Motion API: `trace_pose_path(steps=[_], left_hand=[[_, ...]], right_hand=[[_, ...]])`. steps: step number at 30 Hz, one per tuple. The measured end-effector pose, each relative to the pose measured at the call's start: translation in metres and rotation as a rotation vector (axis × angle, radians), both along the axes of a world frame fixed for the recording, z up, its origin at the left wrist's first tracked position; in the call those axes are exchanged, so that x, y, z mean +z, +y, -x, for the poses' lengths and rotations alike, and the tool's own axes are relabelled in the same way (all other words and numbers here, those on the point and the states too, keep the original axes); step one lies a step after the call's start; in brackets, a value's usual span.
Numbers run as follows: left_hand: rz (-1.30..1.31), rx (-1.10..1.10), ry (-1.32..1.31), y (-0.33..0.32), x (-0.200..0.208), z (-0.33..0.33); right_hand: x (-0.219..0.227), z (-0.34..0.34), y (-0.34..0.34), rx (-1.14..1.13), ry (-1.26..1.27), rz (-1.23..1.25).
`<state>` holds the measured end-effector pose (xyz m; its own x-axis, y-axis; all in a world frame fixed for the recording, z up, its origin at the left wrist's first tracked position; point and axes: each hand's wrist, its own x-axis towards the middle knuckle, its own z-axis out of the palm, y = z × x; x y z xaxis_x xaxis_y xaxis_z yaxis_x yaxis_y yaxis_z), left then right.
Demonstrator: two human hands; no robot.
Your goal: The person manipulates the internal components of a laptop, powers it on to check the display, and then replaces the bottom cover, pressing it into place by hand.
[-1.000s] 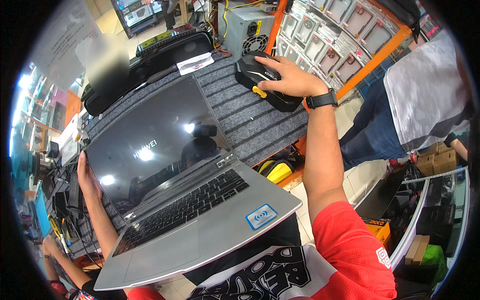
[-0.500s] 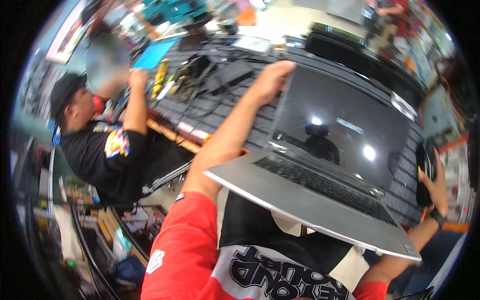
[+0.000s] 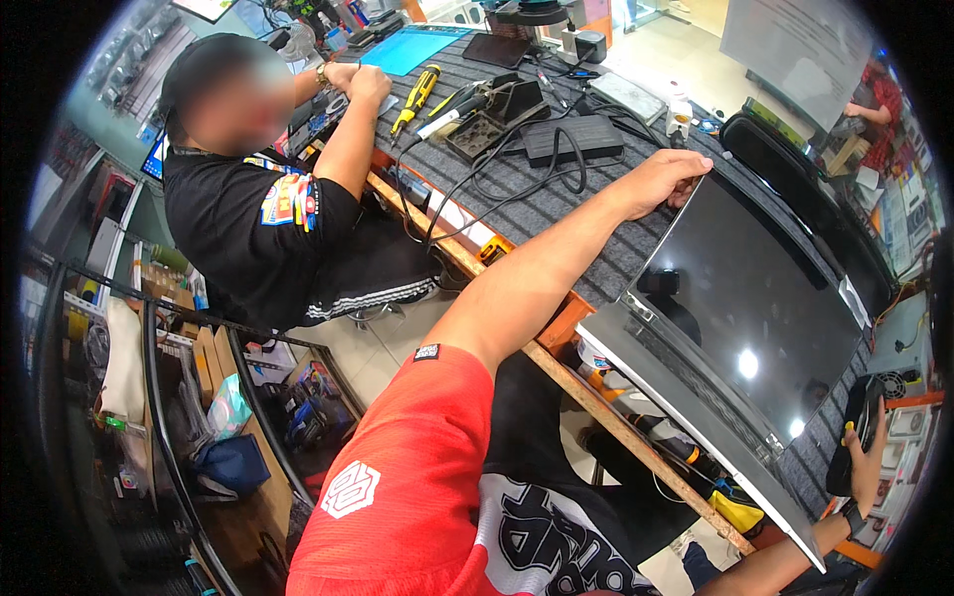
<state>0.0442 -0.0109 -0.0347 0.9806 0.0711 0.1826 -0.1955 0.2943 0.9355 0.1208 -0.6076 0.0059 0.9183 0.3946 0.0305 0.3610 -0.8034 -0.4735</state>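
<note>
Over the bench (image 3: pixel 618 427) edge, the laptop (image 3: pixel 730 343) juts, left hand (image 3: pixel 658 186) clasping its lid (image 3: pixel 760 283), right hand (image 3: pixel 867 473) grip unclear; one tug could topple it.

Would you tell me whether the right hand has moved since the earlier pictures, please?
No, not noticeably: judged against the grey power supply, the right hand is still on the black case beside it.
</note>
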Motion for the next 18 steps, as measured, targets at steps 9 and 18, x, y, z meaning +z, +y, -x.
trace_pose_path(steps=[9, 18], left_hand=[[0.014, 0.002, -0.005, 0.0, -0.001, -0.001], [0.022, 0.007, -0.002, -0.001, 0.0, -0.001]], right_hand=[[0.001, -0.004, -0.011, -0.003, 0.009, 0.041], [0.0, -0.007, -0.014, -0.007, 0.031, 0.023]])
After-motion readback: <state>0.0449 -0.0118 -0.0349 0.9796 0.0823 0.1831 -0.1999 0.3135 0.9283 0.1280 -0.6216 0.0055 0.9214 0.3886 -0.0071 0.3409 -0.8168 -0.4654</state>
